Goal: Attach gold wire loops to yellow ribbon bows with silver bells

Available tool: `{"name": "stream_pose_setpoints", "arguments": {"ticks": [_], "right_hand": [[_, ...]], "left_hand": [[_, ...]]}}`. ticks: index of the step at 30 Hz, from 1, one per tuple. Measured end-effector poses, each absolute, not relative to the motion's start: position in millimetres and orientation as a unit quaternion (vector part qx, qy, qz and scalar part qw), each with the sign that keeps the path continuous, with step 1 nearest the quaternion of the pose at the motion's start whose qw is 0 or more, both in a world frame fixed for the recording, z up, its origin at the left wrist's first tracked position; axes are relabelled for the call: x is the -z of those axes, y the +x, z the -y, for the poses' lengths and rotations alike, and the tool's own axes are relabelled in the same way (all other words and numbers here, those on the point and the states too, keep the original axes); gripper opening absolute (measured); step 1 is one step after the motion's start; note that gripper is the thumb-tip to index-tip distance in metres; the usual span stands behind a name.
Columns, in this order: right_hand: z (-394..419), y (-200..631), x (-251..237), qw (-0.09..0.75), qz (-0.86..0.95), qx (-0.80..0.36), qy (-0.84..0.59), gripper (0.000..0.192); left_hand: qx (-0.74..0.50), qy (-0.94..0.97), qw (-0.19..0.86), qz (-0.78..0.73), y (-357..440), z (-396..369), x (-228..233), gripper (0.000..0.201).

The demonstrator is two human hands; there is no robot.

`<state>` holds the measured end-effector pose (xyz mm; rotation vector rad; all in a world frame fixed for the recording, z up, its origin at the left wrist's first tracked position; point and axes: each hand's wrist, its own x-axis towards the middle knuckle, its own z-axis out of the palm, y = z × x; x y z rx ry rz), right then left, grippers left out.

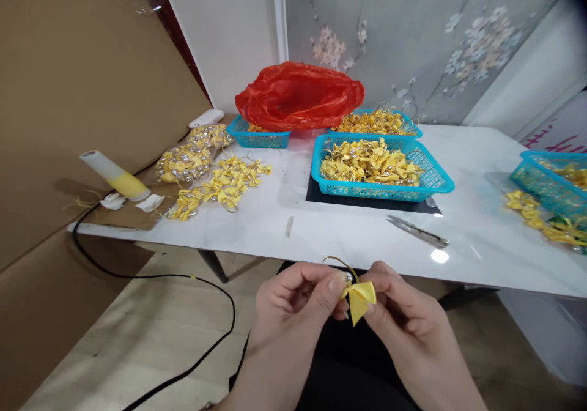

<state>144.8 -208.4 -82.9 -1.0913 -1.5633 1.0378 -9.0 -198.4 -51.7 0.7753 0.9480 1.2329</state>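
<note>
Just in front of the table edge, a yellow ribbon bow (361, 299) with a silvery bead and a thin gold loop is held between both hands. My left hand (300, 313) is closed, its thumb and fingers pinching the bow's left side by the bead. With its fingertips, my right hand (406, 319) grips the bow's right side. The curled fingers hide part of the bow. On the table beyond the hands lies a pair of thread snips (419, 232).
A blue basket (385, 192) full of yellow bows sits on a black sheet. Behind it are more baskets and a red plastic bag (300, 96). Loose bows (224, 185) and a yellow-white tube (117, 175) lie left. Another basket (545, 185) stands right. A black cable (233, 313) hangs down left.
</note>
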Motion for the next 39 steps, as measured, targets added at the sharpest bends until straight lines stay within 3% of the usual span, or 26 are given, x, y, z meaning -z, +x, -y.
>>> {"name": "stream_pose_setpoints", "arguments": {"ticks": [39], "right_hand": [[210.1, 139.6, 80.4, 0.501, 0.596, -0.476, -0.409, 0.017]], "left_hand": [[-0.560, 0.356, 0.616, -0.423, -10.1, 201.3, 54.1, 0.006]]}}
